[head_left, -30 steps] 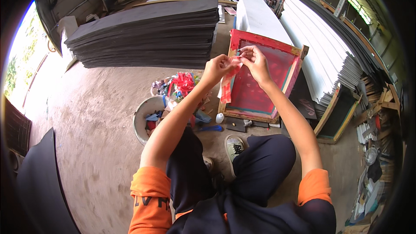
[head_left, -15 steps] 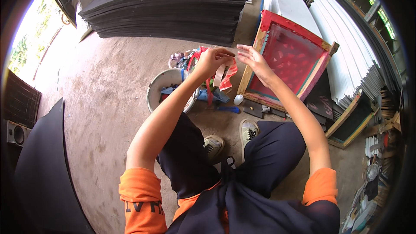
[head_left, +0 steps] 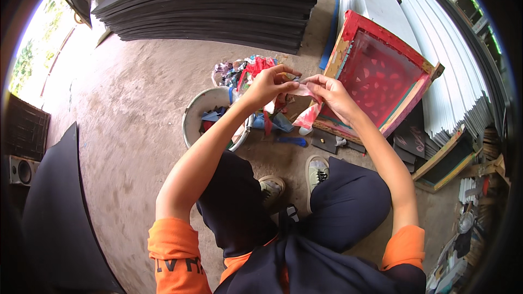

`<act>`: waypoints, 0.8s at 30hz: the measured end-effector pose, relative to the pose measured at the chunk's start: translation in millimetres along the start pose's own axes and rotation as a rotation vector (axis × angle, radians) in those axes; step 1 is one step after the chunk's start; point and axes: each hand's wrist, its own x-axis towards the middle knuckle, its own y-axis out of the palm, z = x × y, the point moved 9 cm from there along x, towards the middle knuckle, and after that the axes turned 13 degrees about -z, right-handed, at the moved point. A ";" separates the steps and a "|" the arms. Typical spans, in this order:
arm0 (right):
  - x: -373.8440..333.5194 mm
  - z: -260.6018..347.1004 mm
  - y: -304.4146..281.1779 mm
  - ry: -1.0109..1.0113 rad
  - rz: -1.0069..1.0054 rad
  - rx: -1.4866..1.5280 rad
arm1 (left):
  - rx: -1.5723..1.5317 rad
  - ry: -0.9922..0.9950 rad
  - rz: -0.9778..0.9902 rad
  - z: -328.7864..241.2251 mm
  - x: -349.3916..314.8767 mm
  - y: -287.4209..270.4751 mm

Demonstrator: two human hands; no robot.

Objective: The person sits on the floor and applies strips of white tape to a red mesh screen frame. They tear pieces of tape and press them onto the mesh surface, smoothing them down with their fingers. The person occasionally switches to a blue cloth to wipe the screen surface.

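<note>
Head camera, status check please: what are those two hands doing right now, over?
Left hand and right hand both pinch a pink-stained cloth strip, held up between them. Red screen frame leans just behind. Bucket of rags below; nothing blocking.

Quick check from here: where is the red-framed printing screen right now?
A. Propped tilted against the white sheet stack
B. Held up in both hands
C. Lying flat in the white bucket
A: the red-framed mesh printing screen leans tilted against the stack of white sheets, while both hands hold a pink-stained strip of cloth.
</note>
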 end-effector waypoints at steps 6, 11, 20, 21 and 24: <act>-15.9 -5.3 -38.2 0.049 -0.099 0.014 | -0.130 -0.161 0.266 6.9 8.0 47.5; -36.9 -36.6 -106.3 -0.186 -0.491 -0.181 | -0.141 -0.141 0.280 22.0 25.1 104.2; -83.6 -93.4 -130.1 -0.141 -0.698 0.235 | -0.068 -0.061 0.280 50.6 28.5 176.6; -83.9 -99.0 -133.3 -0.124 -0.713 0.227 | -0.009 -0.052 0.269 49.5 28.1 179.2; -83.4 -105.1 -138.7 -0.129 -0.763 0.259 | 0.107 0.033 0.179 52.0 30.4 179.5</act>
